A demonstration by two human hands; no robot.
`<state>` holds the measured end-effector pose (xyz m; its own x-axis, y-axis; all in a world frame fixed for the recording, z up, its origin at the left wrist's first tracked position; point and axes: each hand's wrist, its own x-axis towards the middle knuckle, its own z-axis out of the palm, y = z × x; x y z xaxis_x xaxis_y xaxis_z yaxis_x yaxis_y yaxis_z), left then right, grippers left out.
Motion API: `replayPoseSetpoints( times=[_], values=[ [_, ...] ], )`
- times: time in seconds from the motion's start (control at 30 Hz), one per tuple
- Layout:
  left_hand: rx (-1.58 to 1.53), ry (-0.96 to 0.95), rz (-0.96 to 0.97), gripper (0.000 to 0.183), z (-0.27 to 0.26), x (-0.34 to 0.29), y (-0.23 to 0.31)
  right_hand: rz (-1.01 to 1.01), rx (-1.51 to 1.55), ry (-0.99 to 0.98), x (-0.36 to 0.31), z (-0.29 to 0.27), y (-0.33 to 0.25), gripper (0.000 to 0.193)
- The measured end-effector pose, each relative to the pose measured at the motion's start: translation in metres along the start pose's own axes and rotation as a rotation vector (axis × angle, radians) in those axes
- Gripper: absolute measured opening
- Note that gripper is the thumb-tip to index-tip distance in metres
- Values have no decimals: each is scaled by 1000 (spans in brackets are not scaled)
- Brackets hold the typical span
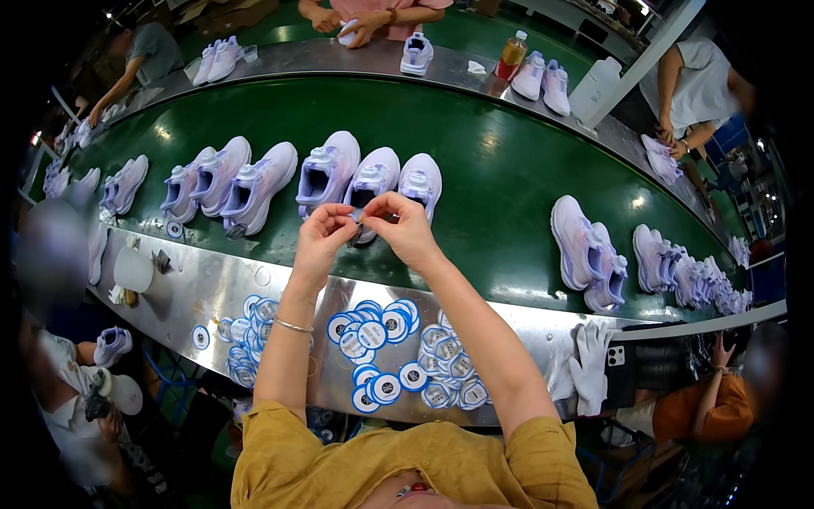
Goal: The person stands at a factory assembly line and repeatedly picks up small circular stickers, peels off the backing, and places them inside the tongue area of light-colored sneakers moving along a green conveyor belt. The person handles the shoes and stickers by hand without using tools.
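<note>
Out over the green belt, my left hand [318, 244] and my right hand [407, 233] meet at the heel of a pale lavender sneaker [378, 167]. Both have thumb and fingers pinched together. Something small is between the fingertips, too tiny and covered to make out. The sneaker's toe points away from me, and my fingers hide part of its heel. Close beside it stand another lavender sneaker [420, 181] on the right and one [331, 167] on the left. Below my wrists, round blue-rimmed tags [373, 333] lie in loose piles on the metal ledge.
More sneakers stand along the belt, left [222, 176] and right [573, 242]. White gloves [589, 365] and a phone [616, 355] lie at the ledge's right; a white tub [133, 270] is at its left. Across the belt, a person [373, 21] handles a shoe; a bottle [512, 55] stands nearby.
</note>
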<state>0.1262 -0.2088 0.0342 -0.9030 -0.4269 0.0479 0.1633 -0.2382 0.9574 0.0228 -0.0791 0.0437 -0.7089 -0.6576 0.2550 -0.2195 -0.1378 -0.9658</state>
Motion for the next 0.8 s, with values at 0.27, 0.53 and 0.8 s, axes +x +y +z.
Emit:
replayPoseSetpoints(
  times=[0.27, 0.53, 0.8],
  values=[
    [24, -13, 54, 30, -3, 6, -4, -51, -93, 18, 6, 6, 11, 13],
    [55, -35, 112, 32, -29, 12, -12, -135, 4, 8, 13, 22, 16, 18],
    [134, -72, 110, 33, -33, 8, -10, -123, 84, 43, 13, 29, 21, 15]
  ],
)
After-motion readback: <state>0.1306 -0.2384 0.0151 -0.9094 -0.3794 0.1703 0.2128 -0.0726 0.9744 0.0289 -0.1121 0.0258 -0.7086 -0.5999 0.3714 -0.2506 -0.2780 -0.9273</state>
